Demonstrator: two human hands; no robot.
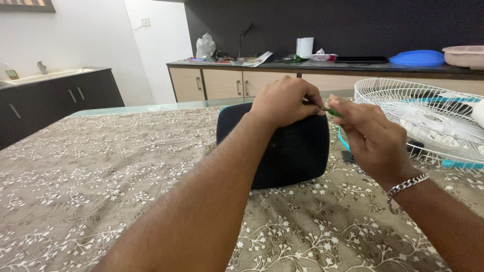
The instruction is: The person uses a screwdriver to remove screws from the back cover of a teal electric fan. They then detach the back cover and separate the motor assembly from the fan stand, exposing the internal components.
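Far left: a dark cabinet with a pale sink (pixel 48 75) on top stands against the white wall, well apart from the work.
Counter (pixel 75 191): covered by a brown cloth with a white floral print; the near and left parts give open room for the forearms, and a glass edge shows at the far side.
Left hand (pixel 283 100): curled over the top far edge of the black housing (pixel 282 151), fingers bent tight, thumb and forefinger pinched at the point where the green tool meets it. Probably steadies the housing and guides the tip.
Black housing: ribbed, rounded, standing on edge at mid-counter, leaning slightly toward the viewer; a teal rim shows behind it on both sides.
Green tool (pixel 333 112): slim; only a short green stretch shows between the two hands, so I cannot tell its kind for sure, perhaps a small screwdriver.
Right hand (pixel 370 136): closed around the tool's handle end, just right of the left hand, nearly touching it; a silver bracelet (pixel 406 185) sits at the wrist.
Fan guard (pixel 423 121): white wire, lying flat on the right, close to the right hand, so room is tight there.
Far sideboard (pixel 322 68): cluttered with bags, papers, a blue lid.
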